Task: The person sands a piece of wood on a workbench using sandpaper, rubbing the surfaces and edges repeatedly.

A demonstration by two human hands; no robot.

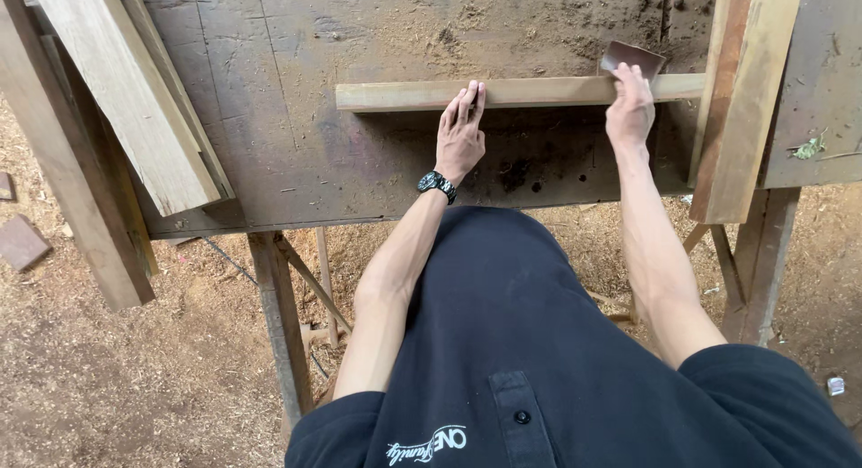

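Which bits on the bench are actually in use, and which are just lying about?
In use:
- wooden strip, flat on the workbench
- left hand, pressed on the strip
- right hand, holding the sandpaper sheet to the strip

Lying about:
- pale planks at left
- reddish board at right

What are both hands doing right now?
Left hand: open, fingers flat on the wooden strip.
Right hand: closed on a brown sanding sheet against the strip.

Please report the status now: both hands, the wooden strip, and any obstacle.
Left hand flat on wooden strip. Right hand presses sandpaper sheet onto strip. Upright plank crosses strip's right end.
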